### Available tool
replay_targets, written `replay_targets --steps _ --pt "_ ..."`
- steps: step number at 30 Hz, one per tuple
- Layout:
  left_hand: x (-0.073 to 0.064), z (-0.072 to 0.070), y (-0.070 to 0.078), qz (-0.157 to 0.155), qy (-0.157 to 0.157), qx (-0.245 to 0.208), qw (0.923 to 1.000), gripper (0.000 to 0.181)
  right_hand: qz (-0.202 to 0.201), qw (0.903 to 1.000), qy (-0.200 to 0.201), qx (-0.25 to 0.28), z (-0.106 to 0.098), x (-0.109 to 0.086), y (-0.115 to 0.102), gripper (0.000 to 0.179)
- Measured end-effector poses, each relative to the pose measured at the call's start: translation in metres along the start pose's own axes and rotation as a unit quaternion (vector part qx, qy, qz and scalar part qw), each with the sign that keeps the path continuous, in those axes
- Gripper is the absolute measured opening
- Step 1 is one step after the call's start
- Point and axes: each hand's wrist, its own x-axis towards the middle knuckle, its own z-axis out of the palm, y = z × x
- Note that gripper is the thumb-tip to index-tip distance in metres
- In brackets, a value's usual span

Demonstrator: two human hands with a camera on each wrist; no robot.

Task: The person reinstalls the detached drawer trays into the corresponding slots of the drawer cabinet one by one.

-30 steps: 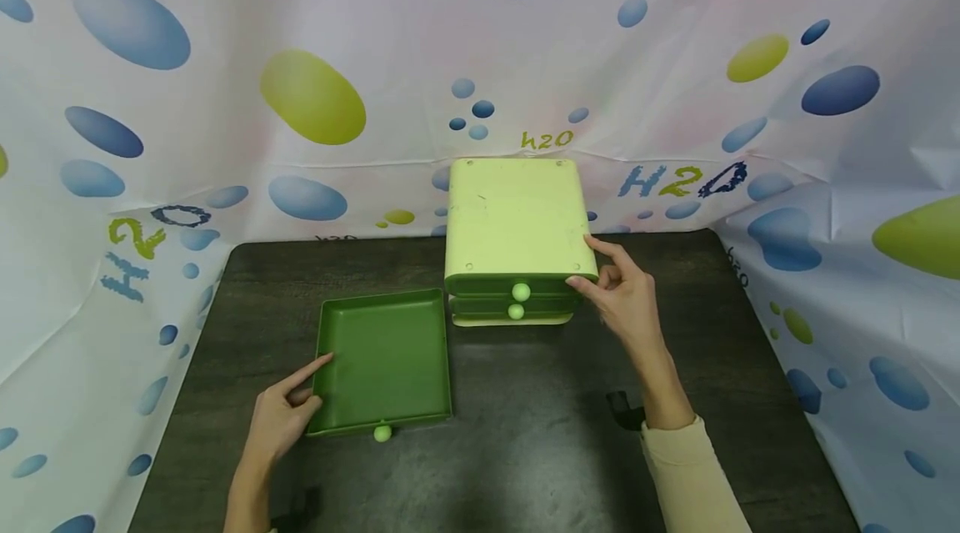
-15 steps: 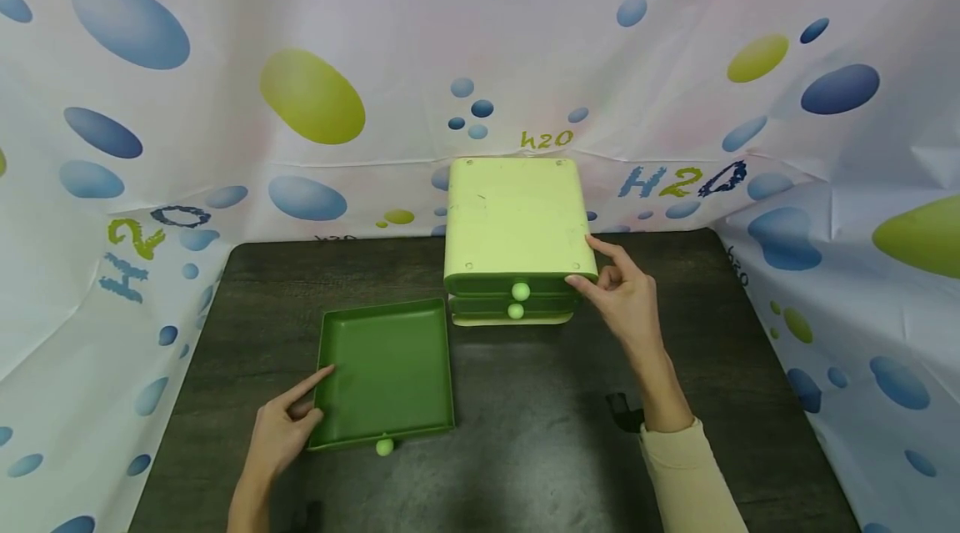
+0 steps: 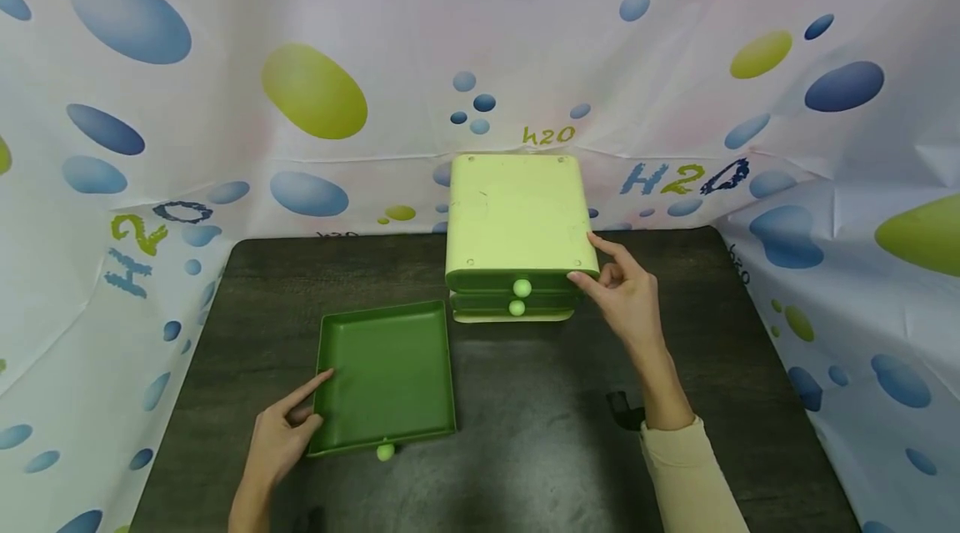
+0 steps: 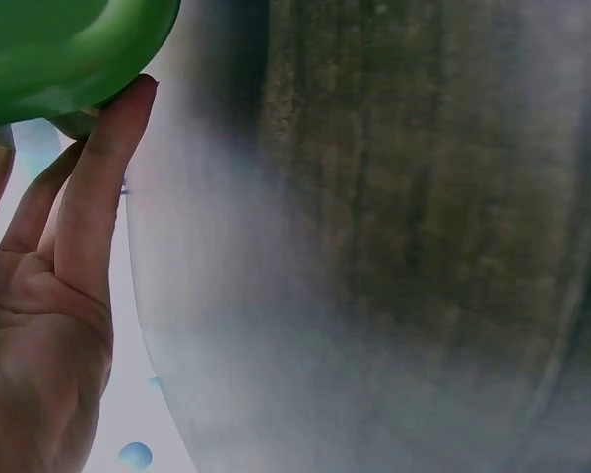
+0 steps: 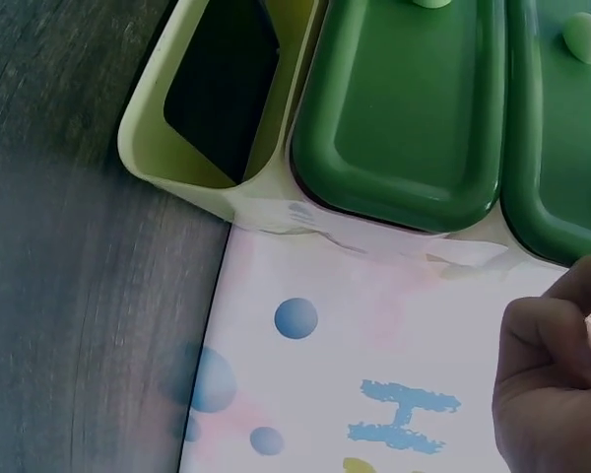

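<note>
A shallow dark-green drawer [image 3: 390, 379] with a round light-green knob [image 3: 386, 452] is at the left of the table. My left hand [image 3: 276, 437] grips its left side, index finger over the rim. In the left wrist view, the left fingers [image 4: 108, 187] reach up to the drawer's rounded corner [image 4: 69, 59]. To the right stands a pale yellow-green drawer cabinet [image 3: 517, 212]. My right hand [image 3: 618, 291] holds its front right corner, thumb at the front and index finger along the side. Two green drawers [image 5: 404, 108] sit in the cabinet; its lowest slot [image 5: 222, 94] is open.
The dark wood-look table [image 3: 525, 433] carries both pieces. Behind and at both sides hangs a white sheet [image 3: 405, 41] with blue and lime spots and lettering, close behind the cabinet. A dark shape [image 3: 624, 412] lies beside the right wrist.
My left hand has drawn the loose drawer slightly toward the front of the table. The right hand and the cabinet have stayed in place.
</note>
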Motion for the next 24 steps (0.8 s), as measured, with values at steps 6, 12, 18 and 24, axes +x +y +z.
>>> replay_targets --steps 6,12,18,24 --pt "-0.005 0.003 0.002 -0.007 -0.012 0.006 0.9999 0.068 -0.003 0.9997 0.006 -0.025 -0.001 0.001 -0.002 0.060" --pt "-0.010 0.004 0.004 -0.015 -0.023 -0.004 0.9996 0.068 0.013 0.9998 -0.012 0.003 0.000 0.000 -0.006 0.060" --pt "-0.013 0.006 0.006 -0.020 -0.030 -0.018 0.9992 0.068 0.032 0.9991 -0.024 0.015 -0.003 0.002 -0.024 0.058" --pt "-0.015 0.011 0.008 -0.033 -0.041 -0.042 0.9977 0.067 0.034 0.9986 -0.040 0.000 -0.007 0.001 -0.030 0.057"
